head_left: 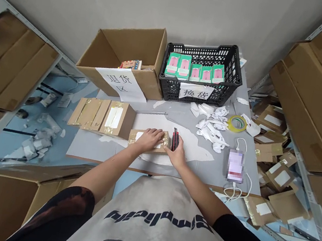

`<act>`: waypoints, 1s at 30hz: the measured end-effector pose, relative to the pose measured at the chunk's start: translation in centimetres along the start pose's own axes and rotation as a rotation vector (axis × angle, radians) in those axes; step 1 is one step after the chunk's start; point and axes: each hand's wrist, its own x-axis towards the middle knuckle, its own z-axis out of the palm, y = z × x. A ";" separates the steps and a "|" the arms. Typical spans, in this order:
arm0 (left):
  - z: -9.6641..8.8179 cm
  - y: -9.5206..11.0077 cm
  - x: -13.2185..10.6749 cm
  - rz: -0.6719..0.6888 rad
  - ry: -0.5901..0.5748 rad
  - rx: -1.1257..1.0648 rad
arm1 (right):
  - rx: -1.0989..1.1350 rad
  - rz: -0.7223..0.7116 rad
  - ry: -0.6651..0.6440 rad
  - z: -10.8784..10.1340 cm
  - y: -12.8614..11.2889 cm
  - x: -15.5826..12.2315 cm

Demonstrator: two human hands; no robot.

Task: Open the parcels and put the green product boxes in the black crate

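A small taped cardboard box (136,137) with a white label lies near the front of the table. My left hand (149,139) is laid over its top, fingers bent across it and holding it; the hand hides part of the label. At the box's right end is my right hand (177,153), closed around a red and black utility knife (175,138) that points away from me. The right thumb touches the box's end. Beneath the box lies a torn pale sheet (193,146).
Left of my hands stands a row of taped boxes (97,114). Behind are an open carton (124,44) and a black crate (196,95) with green-and-pink packs (184,64). Crumpled paper (212,133), a tape roll (237,123) and a cabled phone (235,166) lie right.
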 end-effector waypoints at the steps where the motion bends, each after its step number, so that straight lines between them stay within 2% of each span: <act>1: -0.1 0.1 0.0 0.005 0.000 0.012 | -0.022 -0.017 0.008 0.3 0.0 0.4; 4: -0.5 0.6 0.1 -0.022 -0.011 0.041 | -0.018 -0.058 -0.008 0.5 0.0 1.6; 9: -1.9 1.6 0.8 -0.212 -0.050 0.026 | -0.002 -0.184 -0.135 0.0 -0.1 2.6; 12: -2.7 1.0 1.2 -0.181 -0.119 -0.068 | -0.001 -0.167 -0.134 0.0 -0.1 2.6; 15: -2.9 -0.9 1.4 -0.123 -0.170 -0.174 | -0.019 -0.097 -0.024 0.6 -0.5 2.5; 21: -2.3 -3.8 1.0 -0.196 -0.081 -0.239 | -0.150 0.110 0.310 4.0 -2.9 2.3; 26: -1.9 -5.0 0.4 -0.220 -0.023 -0.291 | -0.107 0.122 0.335 7.9 -2.9 0.0; 30: -0.6 -6.6 0.3 -0.269 0.100 -0.559 | 0.033 0.087 0.349 10.0 -2.5 -0.8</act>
